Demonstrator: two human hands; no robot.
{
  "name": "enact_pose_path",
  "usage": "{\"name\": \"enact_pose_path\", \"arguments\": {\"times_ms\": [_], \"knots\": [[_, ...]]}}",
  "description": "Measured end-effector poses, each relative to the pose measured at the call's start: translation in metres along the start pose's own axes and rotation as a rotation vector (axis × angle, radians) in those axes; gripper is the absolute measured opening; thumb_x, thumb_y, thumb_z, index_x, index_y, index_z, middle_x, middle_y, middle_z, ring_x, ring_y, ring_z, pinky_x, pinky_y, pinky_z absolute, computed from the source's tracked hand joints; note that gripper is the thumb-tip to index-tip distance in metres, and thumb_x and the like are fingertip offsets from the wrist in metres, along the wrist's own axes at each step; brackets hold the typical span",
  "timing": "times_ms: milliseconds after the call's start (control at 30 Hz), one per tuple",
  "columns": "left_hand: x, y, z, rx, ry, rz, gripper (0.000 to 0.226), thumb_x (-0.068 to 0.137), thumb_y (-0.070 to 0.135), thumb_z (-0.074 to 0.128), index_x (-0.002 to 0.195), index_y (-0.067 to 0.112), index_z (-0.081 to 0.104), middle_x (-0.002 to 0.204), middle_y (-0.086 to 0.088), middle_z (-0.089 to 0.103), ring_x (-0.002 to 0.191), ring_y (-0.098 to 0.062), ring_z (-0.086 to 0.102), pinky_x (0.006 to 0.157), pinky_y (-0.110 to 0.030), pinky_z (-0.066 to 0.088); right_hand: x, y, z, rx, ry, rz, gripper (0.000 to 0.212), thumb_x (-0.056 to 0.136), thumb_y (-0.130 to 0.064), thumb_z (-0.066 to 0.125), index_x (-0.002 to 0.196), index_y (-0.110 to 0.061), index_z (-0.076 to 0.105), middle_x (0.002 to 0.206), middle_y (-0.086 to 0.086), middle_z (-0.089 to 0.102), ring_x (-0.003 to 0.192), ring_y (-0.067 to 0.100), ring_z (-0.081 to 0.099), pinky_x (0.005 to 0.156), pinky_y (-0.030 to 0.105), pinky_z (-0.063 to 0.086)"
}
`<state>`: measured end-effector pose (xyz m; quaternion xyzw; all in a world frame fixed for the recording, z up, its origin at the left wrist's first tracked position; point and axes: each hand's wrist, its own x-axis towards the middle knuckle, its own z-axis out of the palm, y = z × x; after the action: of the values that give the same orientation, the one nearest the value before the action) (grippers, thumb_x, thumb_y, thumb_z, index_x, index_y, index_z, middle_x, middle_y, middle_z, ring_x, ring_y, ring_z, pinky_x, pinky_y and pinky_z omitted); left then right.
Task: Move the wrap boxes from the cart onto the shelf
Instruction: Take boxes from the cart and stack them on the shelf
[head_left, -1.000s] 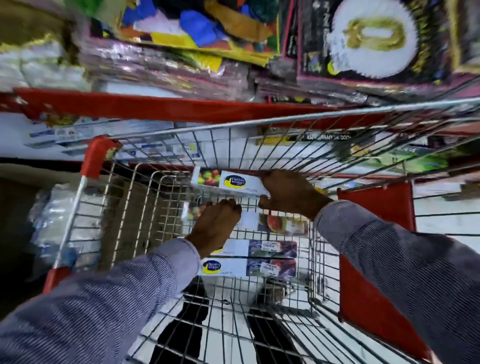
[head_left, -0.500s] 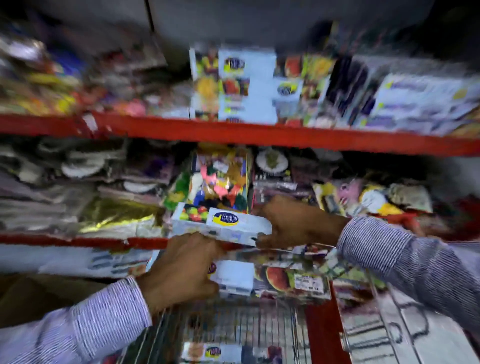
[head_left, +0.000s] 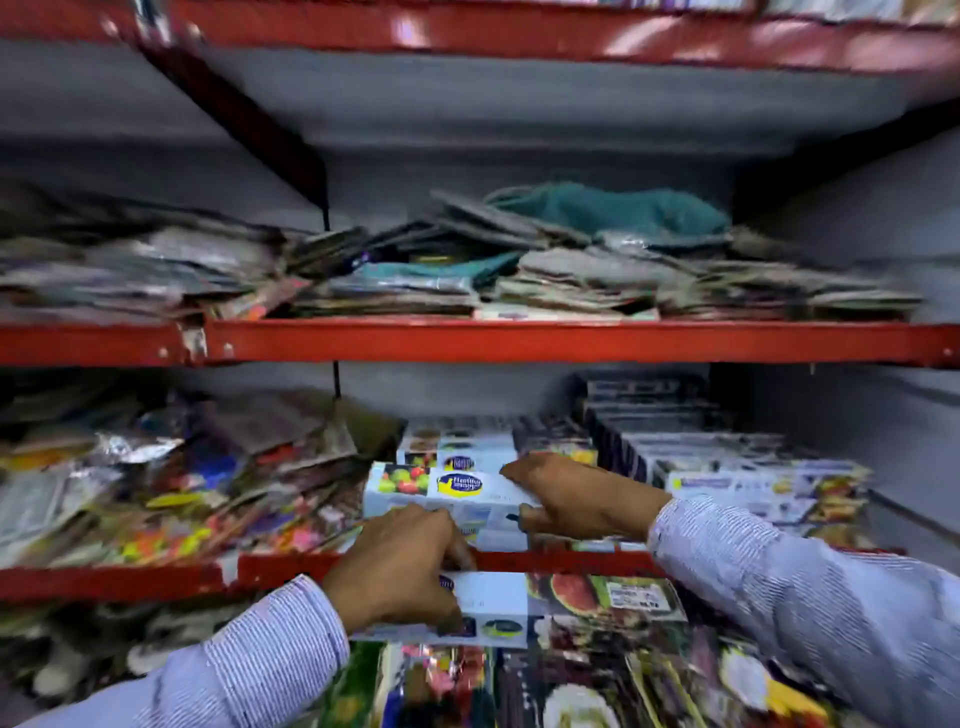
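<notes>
I hold two long white wrap boxes printed with fruit pictures and a blue-and-yellow logo. My right hand (head_left: 576, 499) grips the right end of the upper wrap box (head_left: 441, 486), which sits at the front of the middle shelf (head_left: 571, 562). My left hand (head_left: 400, 566) grips the left part of the lower wrap box (head_left: 561, 603), held just below the shelf's red front edge. More wrap boxes (head_left: 457, 447) are stacked on the shelf behind the upper one. The cart is out of view.
Loose foil and party packets (head_left: 171, 483) crowd the shelf's left side. Dark boxes and more printed boxes (head_left: 727, 457) fill its right. The shelf above (head_left: 519, 340) holds flat packets and a teal cloth. Colourful packets (head_left: 571, 686) lie below.
The view has swung up from the cart to the shelves. Both hands have lifted a wrap box each out of the cart, and the upper box now reaches the middle shelf.
</notes>
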<state>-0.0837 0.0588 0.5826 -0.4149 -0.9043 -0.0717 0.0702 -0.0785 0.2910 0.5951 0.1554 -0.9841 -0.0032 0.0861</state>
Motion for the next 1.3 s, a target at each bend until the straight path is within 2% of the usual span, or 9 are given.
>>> {"name": "enact_pose_path", "arguments": {"times_ms": [100, 267, 567, 800, 900, 1000, 1100, 1133, 1300], "knots": [[0.019, -0.007, -0.004, -0.019, -0.008, -0.003, 0.052, 0.053, 0.04, 0.083, 0.104, 0.04, 0.075, 0.099, 0.017, 0.074, 0.091, -0.012, 0.064, 0.075, -0.032, 0.056, 0.024, 0.017, 0.006, -0.021, 0.008, 0.082, 0.043, 0.093, -0.025, 0.058, 0.129, -0.003, 0.047, 0.13, 0.022, 0.048, 0.115, 0.04, 0.053, 0.095, 0.047, 0.046], [0.044, -0.023, 0.002, -0.033, -0.029, 0.013, 0.049, 0.06, 0.036, 0.085, 0.108, 0.028, 0.077, 0.11, 0.011, 0.074, 0.099, -0.017, 0.063, 0.078, -0.027, 0.051, 0.069, 0.039, 0.04, -0.061, -0.046, 0.162, 0.043, 0.089, -0.024, 0.061, 0.124, -0.001, 0.05, 0.126, 0.025, 0.046, 0.114, 0.041, 0.051, 0.093, 0.045, 0.047], [0.069, -0.055, 0.027, -0.048, -0.046, -0.016, 0.049, 0.057, 0.039, 0.083, 0.105, 0.035, 0.077, 0.097, 0.01, 0.078, 0.089, -0.016, 0.066, 0.075, -0.032, 0.056, 0.095, 0.059, 0.079, -0.086, -0.067, 0.178, 0.055, 0.092, -0.029, 0.06, 0.141, -0.01, 0.042, 0.142, 0.016, 0.042, 0.13, 0.034, 0.042, 0.102, 0.042, 0.043], [0.097, -0.064, 0.035, -0.095, -0.004, -0.061, 0.048, 0.054, 0.035, 0.083, 0.102, 0.037, 0.077, 0.094, 0.01, 0.079, 0.085, -0.015, 0.068, 0.071, -0.031, 0.058, 0.087, 0.064, 0.066, -0.02, 0.101, 0.192, 0.045, 0.09, -0.027, 0.061, 0.134, -0.02, 0.056, 0.138, 0.003, 0.055, 0.121, 0.026, 0.057, 0.098, 0.04, 0.049], [0.112, -0.064, 0.04, -0.096, 0.022, -0.084, 0.047, 0.056, 0.031, 0.082, 0.102, 0.036, 0.078, 0.091, 0.007, 0.079, 0.084, -0.018, 0.068, 0.065, -0.028, 0.052, 0.08, 0.066, 0.053, 0.081, 0.113, 0.236, 0.037, 0.093, -0.027, 0.054, 0.128, -0.019, 0.062, 0.134, 0.003, 0.063, 0.116, 0.023, 0.062, 0.095, 0.034, 0.05], [0.127, -0.062, 0.049, -0.066, 0.075, -0.1, 0.042, 0.061, 0.025, 0.078, 0.104, 0.026, 0.078, 0.094, 0.0, 0.079, 0.088, -0.024, 0.069, 0.069, -0.033, 0.057, 0.066, 0.064, 0.05, 0.145, 0.023, 0.222, 0.047, 0.098, -0.042, 0.046, 0.13, -0.01, 0.059, 0.128, 0.011, 0.066, 0.114, 0.027, 0.062, 0.095, 0.036, 0.051], [0.137, -0.061, 0.06, -0.02, 0.116, -0.107, 0.038, 0.065, 0.022, 0.075, 0.102, 0.018, 0.077, 0.098, -0.005, 0.077, 0.094, -0.027, 0.069, 0.073, -0.035, 0.058, 0.048, 0.058, 0.061, 0.121, -0.057, 0.22, 0.047, 0.095, -0.058, 0.044, 0.101, -0.013, 0.057, 0.093, 0.006, 0.063, 0.086, 0.027, 0.059, 0.077, 0.04, 0.051], [0.139, -0.061, 0.064, 0.012, 0.131, -0.098, 0.036, 0.066, 0.023, 0.074, 0.102, 0.017, 0.076, 0.099, -0.006, 0.076, 0.095, -0.027, 0.068, 0.073, -0.035, 0.058, 0.044, 0.058, 0.067, 0.114, -0.045, 0.228, 0.044, 0.094, -0.058, 0.046, 0.097, -0.015, 0.053, 0.091, 0.004, 0.058, 0.085, 0.026, 0.056, 0.075, 0.039, 0.048], [0.139, -0.059, 0.083, 0.28, 0.177, 0.0, 0.036, 0.078, 0.036, 0.066, 0.107, 0.016, 0.07, 0.112, -0.005, 0.063, 0.112, -0.027, 0.051, 0.094, -0.044, 0.048, 0.034, 0.062, 0.09, 0.068, 0.064, 0.24, 0.051, 0.099, -0.036, 0.048, 0.145, -0.014, 0.04, 0.15, 0.009, 0.046, 0.133, 0.03, 0.045, 0.107, 0.04, 0.042]]}}
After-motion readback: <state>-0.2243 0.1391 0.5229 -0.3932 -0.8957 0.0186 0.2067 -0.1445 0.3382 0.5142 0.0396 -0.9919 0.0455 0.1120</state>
